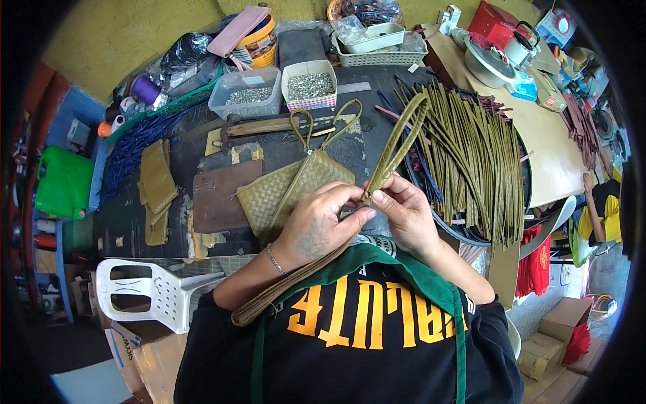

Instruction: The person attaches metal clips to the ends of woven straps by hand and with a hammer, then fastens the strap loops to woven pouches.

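Note:
My left hand [323,219] and my right hand [407,215] meet in front of my chest, both pinching the lower ends of a looped olive strap [385,163]. The strap's loop rises up and to the right from my fingers. Just beyond my left hand lie woven olive pouches [326,172] with thin wrist loops, partly hidden by that hand. A brown strap [296,286] runs beneath my left forearm, across the green apron. To the right, a thick bundle of olive straps [464,161] fills a round tray [452,233].
A hammer [269,126] lies behind the pouches, a brown leather piece [219,198] left of them. Farther back stand a clear tub [214,101] and a checkered box [316,103] of small metal pieces. A white chair [171,299] is at left; another person [609,209] is far right.

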Demonstrator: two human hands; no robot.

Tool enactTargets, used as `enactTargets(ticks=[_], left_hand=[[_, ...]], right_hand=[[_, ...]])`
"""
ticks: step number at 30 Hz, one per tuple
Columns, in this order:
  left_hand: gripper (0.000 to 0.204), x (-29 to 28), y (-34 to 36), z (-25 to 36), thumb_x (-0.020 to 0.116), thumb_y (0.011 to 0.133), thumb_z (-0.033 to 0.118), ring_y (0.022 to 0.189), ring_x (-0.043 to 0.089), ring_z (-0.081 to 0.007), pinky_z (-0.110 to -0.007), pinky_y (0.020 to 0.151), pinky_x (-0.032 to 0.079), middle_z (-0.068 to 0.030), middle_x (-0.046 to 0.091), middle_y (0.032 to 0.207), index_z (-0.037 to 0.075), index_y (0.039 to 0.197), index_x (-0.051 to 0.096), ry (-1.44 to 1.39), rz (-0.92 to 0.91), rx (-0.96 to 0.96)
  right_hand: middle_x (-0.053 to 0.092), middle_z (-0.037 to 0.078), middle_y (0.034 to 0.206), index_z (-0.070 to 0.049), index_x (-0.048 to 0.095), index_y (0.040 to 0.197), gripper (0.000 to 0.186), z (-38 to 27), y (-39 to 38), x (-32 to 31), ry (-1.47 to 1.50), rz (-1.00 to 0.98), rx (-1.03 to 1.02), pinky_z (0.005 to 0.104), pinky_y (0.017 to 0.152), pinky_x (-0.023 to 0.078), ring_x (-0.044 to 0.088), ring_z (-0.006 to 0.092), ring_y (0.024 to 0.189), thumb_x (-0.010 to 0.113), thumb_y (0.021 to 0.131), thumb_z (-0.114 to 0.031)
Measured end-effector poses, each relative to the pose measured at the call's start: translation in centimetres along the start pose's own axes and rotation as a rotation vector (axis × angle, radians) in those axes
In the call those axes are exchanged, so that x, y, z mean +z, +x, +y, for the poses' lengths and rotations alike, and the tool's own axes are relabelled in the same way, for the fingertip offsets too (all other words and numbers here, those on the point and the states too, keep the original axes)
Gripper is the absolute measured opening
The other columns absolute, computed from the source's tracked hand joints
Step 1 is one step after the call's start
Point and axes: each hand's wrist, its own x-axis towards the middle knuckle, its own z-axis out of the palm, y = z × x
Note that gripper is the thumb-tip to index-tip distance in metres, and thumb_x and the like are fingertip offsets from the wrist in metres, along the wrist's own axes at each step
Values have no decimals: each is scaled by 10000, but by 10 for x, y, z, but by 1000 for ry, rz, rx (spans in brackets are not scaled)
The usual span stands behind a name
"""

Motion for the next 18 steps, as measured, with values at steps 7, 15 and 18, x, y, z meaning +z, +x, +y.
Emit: enactTargets(ticks=[7, 15, 18], left_hand=[[124, -5, 5, -4, 607, 670, 38, 627, 577, -208, -271, 550, 445, -127, 576, 685, -38, 761, 571, 264, 27, 238], [118, -4, 6, -7, 612, 667, 54, 580, 567, -220, -285, 512, 433, -132, 580, 674, -43, 723, 576, 158, 51, 216], [104, -3, 7, -5, 587, 671, 62, 556, 548, -264, -322, 536, 429, -138, 563, 640, -34, 705, 567, 140, 60, 211]], right_hand=[[567, 66, 864, 18, 538, 919, 174, -10, 3, 0, 107, 20, 53, 230, 732, 415, 517, 99, 796, 538, 780, -87], [564, 68, 858, 14, 535, 910, 175, -12, 5, 0, 118, 31, 75, 247, 753, 397, 522, 117, 790, 529, 781, -104], [562, 58, 852, 11, 534, 911, 178, -9, 5, -3, 122, 9, 87, 234, 744, 395, 515, 106, 789, 529, 783, -111]])
